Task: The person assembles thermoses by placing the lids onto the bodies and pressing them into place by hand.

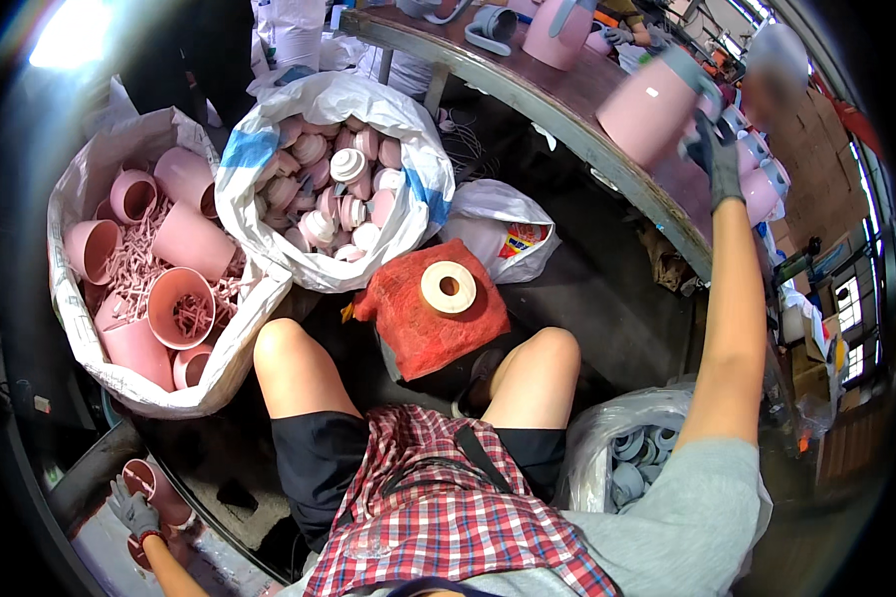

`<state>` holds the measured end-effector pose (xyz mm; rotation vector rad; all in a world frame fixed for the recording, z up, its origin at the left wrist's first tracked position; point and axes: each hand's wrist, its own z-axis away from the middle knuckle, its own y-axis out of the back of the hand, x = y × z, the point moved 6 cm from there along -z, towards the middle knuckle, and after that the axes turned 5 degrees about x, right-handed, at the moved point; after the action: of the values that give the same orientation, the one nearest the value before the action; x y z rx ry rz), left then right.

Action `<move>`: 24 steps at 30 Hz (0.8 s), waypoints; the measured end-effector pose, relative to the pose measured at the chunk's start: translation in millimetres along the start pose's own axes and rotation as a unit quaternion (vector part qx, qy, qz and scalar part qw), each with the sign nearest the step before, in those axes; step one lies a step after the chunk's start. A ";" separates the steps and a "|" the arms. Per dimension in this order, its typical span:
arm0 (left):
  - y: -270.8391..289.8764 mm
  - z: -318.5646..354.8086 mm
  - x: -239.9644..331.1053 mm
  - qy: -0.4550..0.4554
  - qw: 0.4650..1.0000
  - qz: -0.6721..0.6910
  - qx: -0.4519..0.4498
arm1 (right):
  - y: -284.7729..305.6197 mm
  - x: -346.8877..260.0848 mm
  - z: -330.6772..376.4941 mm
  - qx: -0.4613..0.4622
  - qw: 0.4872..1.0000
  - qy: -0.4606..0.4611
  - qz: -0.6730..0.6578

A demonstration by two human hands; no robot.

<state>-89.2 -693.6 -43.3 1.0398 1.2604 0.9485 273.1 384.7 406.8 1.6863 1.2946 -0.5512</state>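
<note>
On the far right, my right hand (pixel 719 159), in a dark grey glove, is closed at the handle side of a pink pitcher (pixel 647 111) with a grey top. The pitcher tilts over the table's edge and is slightly blurred. At the lower left, my left hand (pixel 134 509), in a light grey glove, has its fingers stretched out beside a pink cup (pixel 169 497). Whether it touches the cup I cannot tell. Between my knees stands a seat-like block under red cloth (pixel 438 343), with a cream ring (pixel 449 289) on top.
A white sack (pixel 70 328) holds pink cups and scraps; another sack (pixel 319 274) holds pink and white lids. Grey parts fill a clear bag (pixel 587 448) by my right hip. More pitchers stand on the long table (pixel 558 95), where another person's gloved hand (pixel 617 36) shows.
</note>
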 end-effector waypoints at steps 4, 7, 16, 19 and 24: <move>106.5 2.4 37.2 -0.099 0.989 0.036 0.107 | -97.1 -51.6 59.0 -0.080 0.992 0.098 0.001; 238.9 28.0 97.8 -0.247 0.930 0.104 0.252 | -164.6 -99.6 160.5 -0.217 0.936 0.271 -0.052; 438.9 144.8 333.9 -0.692 0.637 0.302 0.157 | -129.9 -247.4 460.3 -0.253 0.606 0.751 -0.068; 431.6 175.8 351.4 -0.732 0.510 0.411 0.187 | -117.4 -239.0 479.9 -0.418 0.565 0.711 0.011; 411.2 191.7 357.2 -0.706 0.408 0.542 0.203 | -128.5 -192.2 502.7 -0.677 0.453 0.580 0.014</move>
<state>134.3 -255.5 259.2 2.3280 -0.9321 0.1555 174.3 -140.5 263.4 0.3549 1.6522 1.6873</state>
